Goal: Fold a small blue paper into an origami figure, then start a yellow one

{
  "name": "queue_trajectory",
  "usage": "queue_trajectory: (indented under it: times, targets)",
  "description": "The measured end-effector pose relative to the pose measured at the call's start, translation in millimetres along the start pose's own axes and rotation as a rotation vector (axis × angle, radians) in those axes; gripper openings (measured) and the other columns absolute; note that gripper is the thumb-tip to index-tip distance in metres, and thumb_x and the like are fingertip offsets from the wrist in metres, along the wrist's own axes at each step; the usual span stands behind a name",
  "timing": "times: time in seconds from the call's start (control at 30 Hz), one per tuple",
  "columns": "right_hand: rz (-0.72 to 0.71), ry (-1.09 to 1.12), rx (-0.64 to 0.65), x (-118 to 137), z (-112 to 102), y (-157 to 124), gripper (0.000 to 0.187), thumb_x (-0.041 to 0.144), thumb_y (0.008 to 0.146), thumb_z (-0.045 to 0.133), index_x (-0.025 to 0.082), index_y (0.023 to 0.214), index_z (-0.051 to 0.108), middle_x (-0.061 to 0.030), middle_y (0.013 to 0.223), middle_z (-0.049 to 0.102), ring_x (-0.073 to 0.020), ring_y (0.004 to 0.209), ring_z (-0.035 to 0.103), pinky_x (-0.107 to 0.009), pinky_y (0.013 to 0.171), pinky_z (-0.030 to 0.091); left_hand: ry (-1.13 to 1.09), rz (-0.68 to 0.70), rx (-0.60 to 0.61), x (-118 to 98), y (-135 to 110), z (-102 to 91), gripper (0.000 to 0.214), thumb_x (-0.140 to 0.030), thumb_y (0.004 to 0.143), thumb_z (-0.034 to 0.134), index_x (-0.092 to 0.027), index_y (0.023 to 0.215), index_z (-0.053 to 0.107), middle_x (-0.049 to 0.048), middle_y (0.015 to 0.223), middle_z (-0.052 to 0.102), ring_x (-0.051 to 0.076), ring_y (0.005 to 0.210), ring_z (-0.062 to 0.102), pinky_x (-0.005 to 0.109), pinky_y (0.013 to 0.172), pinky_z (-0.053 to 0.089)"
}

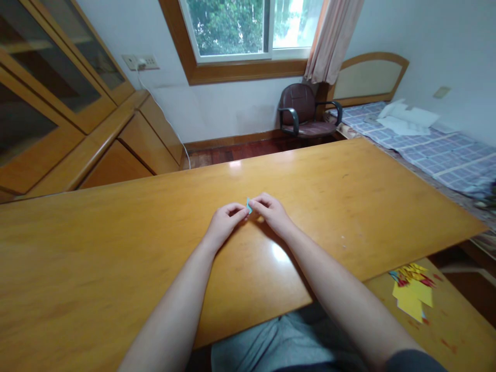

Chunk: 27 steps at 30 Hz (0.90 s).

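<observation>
A small piece of light-blue paper (pixel 248 206) is pinched between my two hands, just above the wooden table (pixel 116 248). My left hand (pixel 228 222) grips its lower left part between thumb and fingers. From the right, my right hand (pixel 271 212) holds the upper part with thumb and forefinger. Most of the paper is hidden by the fingertips, so how it is folded cannot be made out.
Yellow paper sheets (pixel 413 299) and a pile of coloured paper pieces (pixel 413 274) lie on a lower surface at the right. Beyond the table stand an armchair (pixel 300 106) and a bed (pixel 437 144). A wooden cabinet (pixel 104 155) lines the left wall.
</observation>
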State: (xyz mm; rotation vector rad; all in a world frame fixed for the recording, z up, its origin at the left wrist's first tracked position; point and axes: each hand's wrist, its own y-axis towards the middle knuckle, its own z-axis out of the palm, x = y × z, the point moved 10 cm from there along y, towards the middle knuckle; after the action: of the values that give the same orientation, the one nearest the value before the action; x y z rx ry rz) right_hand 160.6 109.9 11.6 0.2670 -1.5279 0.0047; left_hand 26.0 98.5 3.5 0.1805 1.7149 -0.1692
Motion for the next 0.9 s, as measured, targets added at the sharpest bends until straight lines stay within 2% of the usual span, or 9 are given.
queue_trajectory:
  times: [0.13, 0.3, 0.57, 0.9]
  targets:
    - [0.094, 0.165, -0.012, -6.3, 0.8, -0.6, 0.028, 0.047, 0.081, 0.067, 0.020, 0.089, 0.071, -0.0005, 0.080, 0.065, -0.0133, 0.070, 0.054, -0.027, 0.069, 0.043, -0.012, 0.016, 0.028, -0.8, -0.3, 1.3, 0.027, -0.043, 0.078, 0.071, -0.016, 0.075, 0.068, 0.0010, 0.070, 0.064, 0.015, 0.067, 0.055, 0.026, 0.068, 0.042]
    - [0.117, 0.235, -0.009, -7.5, 2.8, -1.2, 0.030, 0.043, 0.077, 0.072, 0.021, 0.097, 0.071, -0.0001, 0.081, 0.066, -0.0123, 0.069, 0.054, -0.027, 0.069, 0.044, 0.030, 0.002, 0.061, -2.3, -1.8, 5.3, 0.026, -0.042, 0.077, 0.070, -0.016, 0.075, 0.068, 0.0005, 0.069, 0.063, 0.015, 0.066, 0.054, 0.026, 0.066, 0.041]
    - [0.146, 0.274, -0.014, -9.8, 1.1, -2.1, 0.027, 0.043, 0.073, 0.076, 0.019, 0.081, 0.068, 0.0014, 0.069, 0.063, -0.0121, 0.064, 0.055, -0.026, 0.065, 0.044, -0.064, -0.004, 0.057, -0.5, -1.5, 2.6, 0.027, -0.043, 0.077, 0.070, -0.016, 0.077, 0.069, 0.0010, 0.068, 0.063, 0.015, 0.066, 0.054, 0.025, 0.065, 0.042]
    - [0.241, 0.375, -0.004, -20.5, 2.4, -2.1, 0.033, 0.046, 0.068, 0.080, 0.018, 0.078, 0.066, -0.0006, 0.073, 0.069, -0.0114, 0.063, 0.056, -0.024, 0.062, 0.042, -0.353, -0.043, -0.097, 8.4, 0.1, -12.0, 0.028, -0.043, 0.077, 0.068, -0.016, 0.075, 0.070, 0.0036, 0.070, 0.067, 0.015, 0.065, 0.057, 0.024, 0.061, 0.044]
